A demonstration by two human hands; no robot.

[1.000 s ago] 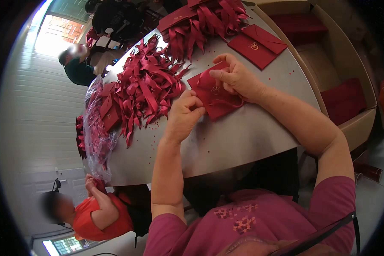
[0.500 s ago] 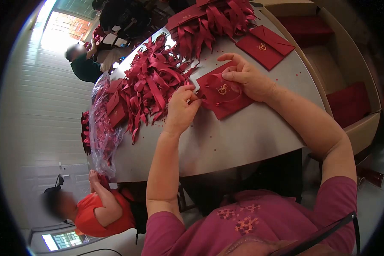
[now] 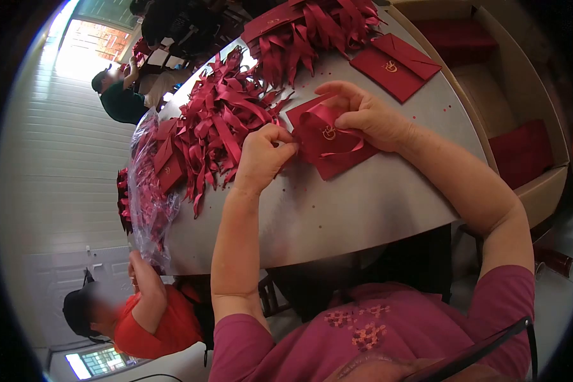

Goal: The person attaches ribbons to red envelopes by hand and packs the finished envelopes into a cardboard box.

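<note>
A red bag with a gold emblem (image 3: 337,159) lies at a slant on the grey table between my hands. My right hand (image 3: 370,121) is at its upper right edge, thumb and fingers closed on the bag and its looped ribbon (image 3: 321,116). At the bag's left edge my left hand (image 3: 265,156) is pinched, thumb against fingers, on an end of the red ribbon. A second red bag (image 3: 395,66), flat with a folded flap, rests beyond my right hand. Left of the bag spreads a heap of loose red ribbons (image 3: 223,121).
More ribboned red bags (image 3: 309,32) are stacked at the table's far side. Clear plastic wrap (image 3: 148,191) covers items at the left edge. A cardboard box (image 3: 481,95) with red contents stands right. A person in red (image 3: 162,321) is at lower left; others are farther back.
My left hand has pulled leftward from the bag with the ribbon end. The ribbon loop has shifted on the bag, and the view has turned slightly.
</note>
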